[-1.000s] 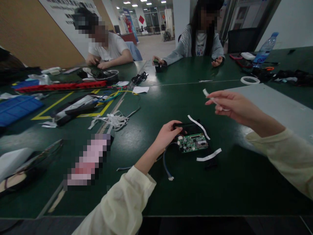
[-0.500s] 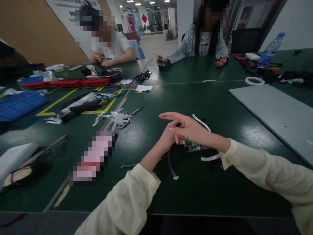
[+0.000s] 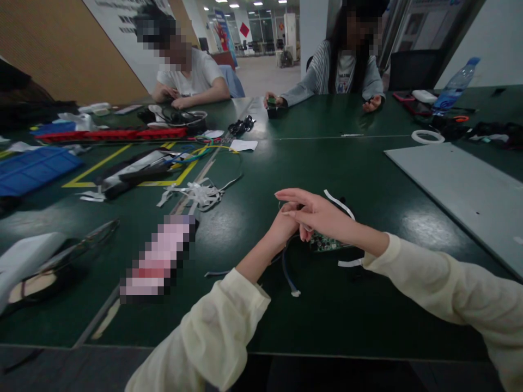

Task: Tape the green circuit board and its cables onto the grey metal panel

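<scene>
My two hands meet over a green circuit board (image 3: pixel 322 243) on the table. My left hand (image 3: pixel 286 224) has its fingers curled, and most of them are hidden behind the other hand; what they hold, if anything, does not show. Across it lies my right hand (image 3: pixel 322 212), fingers stretched to the left and thumb apart, resting against the left hand. A dark cable (image 3: pixel 288 269) with a pale end runs from under the hands toward me. White strips stick out near the board, one strip (image 3: pixel 341 203) behind my right hand and another strip (image 3: pixel 350 263) in front of it.
A phone (image 3: pixel 159 256) lies left of my hands, with shredded white strips (image 3: pixel 198 195) beyond it. Farther left are a blue tray (image 3: pixel 36 169) and a black pouch (image 3: pixel 139 173). A grey panel (image 3: pixel 457 190) covers the right side. Two people sit opposite; one holds a small dark box (image 3: pixel 275 110).
The view has shifted slightly, so my hands appear a little farther right. They stay together over the board, and the right fingers have barely moved. The person opposite tilts the small box.
</scene>
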Demonstrator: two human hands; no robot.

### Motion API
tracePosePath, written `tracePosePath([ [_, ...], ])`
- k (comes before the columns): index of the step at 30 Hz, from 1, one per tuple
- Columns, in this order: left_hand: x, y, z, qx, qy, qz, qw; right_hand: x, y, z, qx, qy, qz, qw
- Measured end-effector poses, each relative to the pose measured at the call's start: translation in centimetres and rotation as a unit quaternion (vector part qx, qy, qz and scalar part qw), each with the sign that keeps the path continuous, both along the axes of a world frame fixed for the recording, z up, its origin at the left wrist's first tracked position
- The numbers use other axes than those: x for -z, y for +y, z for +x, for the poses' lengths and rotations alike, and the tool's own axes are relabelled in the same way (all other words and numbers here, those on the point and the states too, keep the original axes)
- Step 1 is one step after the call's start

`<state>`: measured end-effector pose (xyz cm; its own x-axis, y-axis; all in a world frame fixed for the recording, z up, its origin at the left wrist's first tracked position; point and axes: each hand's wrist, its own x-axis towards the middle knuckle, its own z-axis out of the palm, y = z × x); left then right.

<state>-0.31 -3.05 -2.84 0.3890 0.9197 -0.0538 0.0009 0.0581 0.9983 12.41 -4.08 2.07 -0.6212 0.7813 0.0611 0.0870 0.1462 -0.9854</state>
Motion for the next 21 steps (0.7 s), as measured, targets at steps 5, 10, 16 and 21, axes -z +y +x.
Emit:
tracePosePath([
  [5, -0.4, -0.4, 0.0, 0.026, -0.020, -0.021, 0.999, 0.1, -0.5, 0.4, 0.009, -0.075, 0.044, 0.996],
  [10, 0.0, -0.1, -0.1, 0.037, -0.005, -0.011, 0.999, 0.6, -0.1, 0.9, -0.018, -0.042, 0.029, 0.999],
  [16, -0.1, 0.1, 0.1, 0.009, -0.031, -0.011, 0.999, 0.9, 0.4, 1.1, 0.009, -0.019, 0.045, 0.999],
  [21, 0.5, 0.1, -0.2, 0.026, 0.007, -0.005, 1.000, 0.9, 0.7, 1.2, -0.015, -0.041, 0.083, 0.996],
])
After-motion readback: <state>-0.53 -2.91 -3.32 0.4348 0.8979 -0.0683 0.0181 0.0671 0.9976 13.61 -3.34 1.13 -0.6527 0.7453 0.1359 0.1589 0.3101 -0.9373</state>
